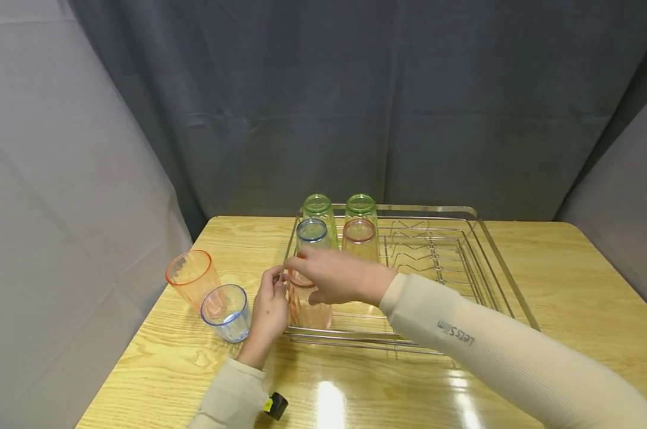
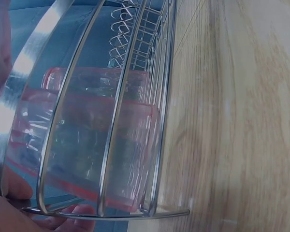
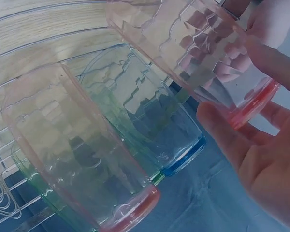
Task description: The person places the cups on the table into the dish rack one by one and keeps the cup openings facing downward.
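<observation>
Right hand (image 1: pixel 336 274): I have its thumb and fingers curled about the base end of a pink glass (image 1: pixel 310 310), which is mouth-down, so the grip is narrowed to that glass's width. Glass sits inside the near left corner of the wire rack (image 1: pixel 425 208); I cannot tell whether its mouth bears fully on the floor wires. Left hand (image 1: pixel 270 310): just outside that corner, thumb and fingers closed on the rack's left edge; the left wrist view shows fingertips past the side wires, close to the pink glass, contact with it unclear. Directly behind the held glass, a blue-based glass (image 1: pixel 313 231), inverted; to its right, a red-based glass (image 1: pixel 361 244), also inverted. Behind these I count two green glasses (image 1: pixel 361 205) side by side, bases up. Rack's right part carries rows of bent wire dividers (image 1: pixel 435 262). Outside the rack, left of the left hand, a shorter blue-rimmed tumbler (image 1: pixel 228 316) stands mouth-up, and just beyond it a taller orange-rimmed glass (image 1: pixel 195 277), mouth-up too. Cream sleeves (image 1: pixel 479 333) on both arms, lettering on the right one. All of it rests on a wood-grain table (image 1: pixel 559 268); dark grey curtain (image 1: pixel 302 89) across the back.
</observation>
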The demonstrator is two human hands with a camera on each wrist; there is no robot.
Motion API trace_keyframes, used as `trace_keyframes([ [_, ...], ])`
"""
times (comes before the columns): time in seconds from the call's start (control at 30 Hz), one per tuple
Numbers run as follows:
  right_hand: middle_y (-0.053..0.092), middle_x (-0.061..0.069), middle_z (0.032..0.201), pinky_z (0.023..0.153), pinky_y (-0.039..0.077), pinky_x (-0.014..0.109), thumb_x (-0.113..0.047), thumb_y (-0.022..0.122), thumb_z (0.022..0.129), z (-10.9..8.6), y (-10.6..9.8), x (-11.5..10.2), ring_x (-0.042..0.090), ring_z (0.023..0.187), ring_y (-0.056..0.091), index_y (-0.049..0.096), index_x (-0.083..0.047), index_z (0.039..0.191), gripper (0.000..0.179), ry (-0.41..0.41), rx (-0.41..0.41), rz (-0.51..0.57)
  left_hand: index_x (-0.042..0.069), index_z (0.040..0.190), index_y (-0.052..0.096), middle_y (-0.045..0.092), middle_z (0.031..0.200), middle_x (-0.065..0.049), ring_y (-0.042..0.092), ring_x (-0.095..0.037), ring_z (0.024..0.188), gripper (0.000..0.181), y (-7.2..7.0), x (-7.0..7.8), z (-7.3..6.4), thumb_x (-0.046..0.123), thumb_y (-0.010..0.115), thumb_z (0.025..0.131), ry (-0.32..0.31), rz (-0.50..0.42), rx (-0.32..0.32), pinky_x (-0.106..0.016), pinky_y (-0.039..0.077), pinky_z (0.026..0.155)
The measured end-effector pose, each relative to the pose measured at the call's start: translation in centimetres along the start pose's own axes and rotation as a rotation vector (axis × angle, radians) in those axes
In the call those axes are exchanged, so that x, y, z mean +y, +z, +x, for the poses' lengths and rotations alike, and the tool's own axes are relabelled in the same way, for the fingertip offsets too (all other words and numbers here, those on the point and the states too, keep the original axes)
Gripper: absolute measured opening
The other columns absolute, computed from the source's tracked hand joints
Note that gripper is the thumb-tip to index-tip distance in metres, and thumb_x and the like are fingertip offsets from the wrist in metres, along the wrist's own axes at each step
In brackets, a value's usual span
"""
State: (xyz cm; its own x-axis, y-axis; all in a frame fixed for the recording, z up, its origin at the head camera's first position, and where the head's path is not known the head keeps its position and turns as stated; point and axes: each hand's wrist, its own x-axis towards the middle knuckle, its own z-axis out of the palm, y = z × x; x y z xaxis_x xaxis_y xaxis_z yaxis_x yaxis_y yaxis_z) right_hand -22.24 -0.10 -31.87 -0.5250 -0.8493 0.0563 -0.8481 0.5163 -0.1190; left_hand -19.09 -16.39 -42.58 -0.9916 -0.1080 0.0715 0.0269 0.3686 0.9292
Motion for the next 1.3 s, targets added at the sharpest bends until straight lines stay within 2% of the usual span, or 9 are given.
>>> trace_keyframes([
  [0.17, 0.058, 0.012, 0.117, 0.084, 0.058, 0.037, -0.013, 0.085, 0.076, 0.6, 0.1, 0.3, 0.026, 0.095, 0.066, 0.055, -0.007, 0.133, 0.065, 0.003, 0.013, -0.009, 0.004, 0.146, 0.037, 0.053, 0.14, -0.019, 0.05, -0.037, 0.134, 0.041, 0.1, 0.1, 0.0, 0.014, 0.028, 0.107, -0.012, -0.003, 0.034, -0.051, 0.045, 0.107],
  [0.27, 0.058, 0.012, 0.118, 0.085, 0.058, 0.039, -0.012, 0.085, 0.076, 0.6, 0.3, 0.5, 0.027, 0.096, 0.066, 0.054, -0.007, 0.134, 0.066, 0.011, 0.02, 0.0, 0.004, 0.146, 0.037, 0.055, 0.138, -0.018, 0.051, -0.036, 0.132, 0.041, 0.1, 0.1, 0.1, 0.014, 0.028, 0.107, -0.014, 0.0, 0.038, -0.05, 0.047, 0.102],
  [0.4, 0.058, 0.014, 0.122, 0.087, 0.057, 0.04, -0.012, 0.085, 0.077, 0.6, 0.4, 0.7, 0.028, 0.098, 0.066, 0.052, -0.006, 0.137, 0.069, 0.016, 0.019, 0.009, 0.004, 0.146, 0.037, 0.054, 0.138, -0.018, 0.051, -0.037, 0.133, 0.041, 0.1, 0.0, 0.1, 0.013, 0.027, 0.107, -0.012, 0.001, 0.034, -0.049, 0.048, 0.102],
  [0.5, 0.054, 0.016, 0.136, 0.098, 0.054, 0.042, -0.015, 0.084, 0.078, 0.4, 0.0, 0.8, 0.032, 0.113, 0.063, 0.046, -0.003, 0.143, 0.076, 0.036, -0.011, 0.045, 0.004, 0.146, 0.037, 0.054, 0.139, -0.018, 0.052, -0.036, 0.131, 0.041, 0.2, 0.0, 0.1, 0.013, 0.027, 0.107, -0.013, 0.002, 0.028, -0.046, 0.05, 0.099],
  [0.63, 0.041, 0.017, 0.154, 0.112, 0.044, 0.046, -0.02, 0.081, 0.082, -0.5, -1.1, 0.8, 0.035, 0.135, 0.05, 0.035, -0.003, 0.151, 0.085, 0.081, -0.04, 0.098, 0.004, 0.146, 0.037, 0.054, 0.138, -0.018, 0.055, -0.035, 0.126, 0.041, 0.2, 0.0, 0.2, 0.013, 0.027, 0.107, -0.01, 0.012, 0.029, -0.044, 0.051, 0.095],
  [0.87, 0.039, 0.016, 0.157, 0.113, 0.041, 0.05, -0.025, 0.076, 0.087, -3.4, -3.8, 0.7, 0.035, 0.14, 0.045, 0.036, -0.006, 0.152, 0.079, 0.103, 0.035, 0.079, 0.003, 0.145, 0.038, 0.055, 0.135, -0.018, 0.054, -0.037, 0.128, 0.041, 0.2, 0.2, 0.1, 0.011, 0.028, 0.106, -0.002, 0.01, 0.053, -0.049, 0.048, 0.103],
  [1.1, 0.035, 0.017, 0.159, 0.115, 0.039, 0.053, -0.028, 0.071, 0.091, -6.8, -5.5, 0.8, 0.036, 0.145, 0.038, 0.034, -0.01, 0.154, 0.075, 0.17, 0.072, 0.107, 0.003, 0.144, 0.039, 0.056, 0.135, -0.018, 0.056, -0.036, 0.125, 0.041, 0.2, 0.2, 0.2, 0.012, 0.028, 0.106, 0.003, 0.016, 0.056, -0.048, 0.049, 0.102],
  [1.3, 0.036, 0.011, 0.159, 0.115, 0.038, 0.053, -0.032, 0.068, 0.094, -11.2, -5.8, 0.6, 0.033, 0.146, 0.038, 0.035, -0.013, 0.154, 0.072, 0.164, 0.134, 0.086, 0.002, 0.145, 0.038, 0.054, 0.136, -0.018, 0.056, -0.036, 0.125, 0.041, 0.4, -0.2, 0.0, 0.011, 0.028, 0.106, -0.007, 0.004, 0.032, -0.046, 0.05, 0.1],
])
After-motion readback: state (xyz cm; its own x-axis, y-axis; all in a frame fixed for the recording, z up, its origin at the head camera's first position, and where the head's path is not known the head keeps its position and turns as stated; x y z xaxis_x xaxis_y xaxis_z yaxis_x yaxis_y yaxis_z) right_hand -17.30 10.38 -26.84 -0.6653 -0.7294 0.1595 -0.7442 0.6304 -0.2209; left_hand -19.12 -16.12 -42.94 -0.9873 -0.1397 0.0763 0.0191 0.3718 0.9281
